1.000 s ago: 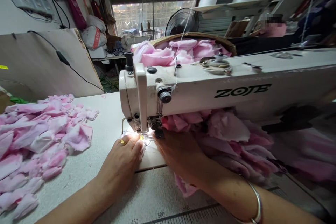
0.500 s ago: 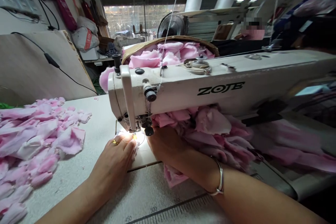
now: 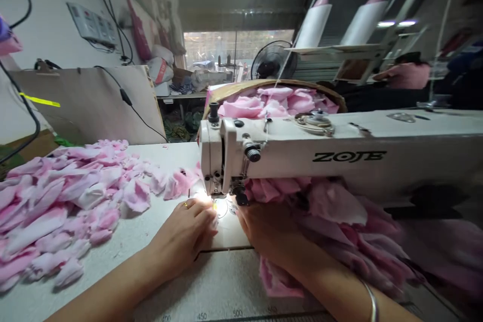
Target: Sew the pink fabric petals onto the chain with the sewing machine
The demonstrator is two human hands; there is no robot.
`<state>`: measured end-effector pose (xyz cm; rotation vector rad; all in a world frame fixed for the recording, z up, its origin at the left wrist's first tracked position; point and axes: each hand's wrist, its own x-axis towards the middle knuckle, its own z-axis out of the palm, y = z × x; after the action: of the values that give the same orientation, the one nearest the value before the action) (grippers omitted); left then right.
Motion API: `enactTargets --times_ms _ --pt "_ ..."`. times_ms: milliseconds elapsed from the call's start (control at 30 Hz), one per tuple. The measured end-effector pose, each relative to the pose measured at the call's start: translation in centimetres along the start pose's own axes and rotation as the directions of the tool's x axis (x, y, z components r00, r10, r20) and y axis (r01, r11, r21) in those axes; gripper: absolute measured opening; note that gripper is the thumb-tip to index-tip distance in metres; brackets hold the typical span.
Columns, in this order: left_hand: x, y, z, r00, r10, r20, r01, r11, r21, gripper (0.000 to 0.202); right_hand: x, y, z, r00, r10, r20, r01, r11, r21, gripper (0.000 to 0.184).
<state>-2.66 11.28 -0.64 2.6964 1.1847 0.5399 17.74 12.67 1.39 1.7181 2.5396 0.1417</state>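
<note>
Both grips work at the lit presser foot (image 3: 217, 200) of a ZOJE sewing machine (image 3: 339, 157), low in the centre of the head view. The left grip (image 3: 183, 239), a gold ring (image 3: 186, 205) on one finger, is curled, its fingertips on a pale edge of pink fabric just beside the foot; whether it pinches or only presses cannot be told. The right grip (image 3: 271, 234) lies palm down and spread on a bunched mass of pink fabric (image 3: 335, 221), its fingers hidden under the machine head, a bangle (image 3: 372, 302) at the wrist, lower right. Loose pink fabric pieces (image 3: 75, 206) heap across the white worktop (image 3: 124, 261) at left, trailing up to the foot. Upper centre, a woven basket (image 3: 236, 91) behind the machine brims with more pink pieces; a fan (image 3: 273, 60) and two white thread cones (image 3: 317, 22) stand beyond it, and a co-worker's pink top (image 3: 405, 75) shows upper right.
</note>
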Motion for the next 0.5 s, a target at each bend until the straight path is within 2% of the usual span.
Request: enactTargets --times_ms 100,167,200,267,333,500 --pt "-0.3 -0.7 -1.7 0.992 -0.057 -0.116 0.056 0.998 -0.011 0.023 -0.8 -0.1 0.1 0.994 -0.053 -0.097 0.052 0.999 -0.013 0.032" --pt "-0.3 -1.6 -3.1 0.970 -0.136 -0.204 0.164 0.978 0.126 0.025 -1.3 -0.1 0.3 0.983 -0.093 -0.156 0.088 0.995 -0.037 0.034" --pt "-0.2 -2.1 -3.8 0.959 -0.185 -0.213 0.231 0.948 0.220 0.025 -1.5 -0.1 0.4 0.978 -0.109 -0.179 0.103 0.994 -0.041 0.035" --pt "0.2 -3.3 -5.0 0.933 -0.319 -0.167 0.359 0.858 0.368 0.027 -1.8 -0.1 0.6 0.968 -0.137 -0.208 0.133 0.990 -0.033 0.034" --pt "0.7 -4.4 -5.7 0.901 -0.426 -0.085 0.420 0.804 0.422 0.027 -1.9 -0.1 0.7 0.961 -0.158 -0.226 0.157 0.987 -0.020 0.033" --pt "2.6 -6.9 -5.7 0.877 -0.471 0.100 0.416 0.846 0.334 0.025 -2.1 -0.4 0.8 0.955 -0.228 -0.191 0.228 0.973 -0.020 0.034"
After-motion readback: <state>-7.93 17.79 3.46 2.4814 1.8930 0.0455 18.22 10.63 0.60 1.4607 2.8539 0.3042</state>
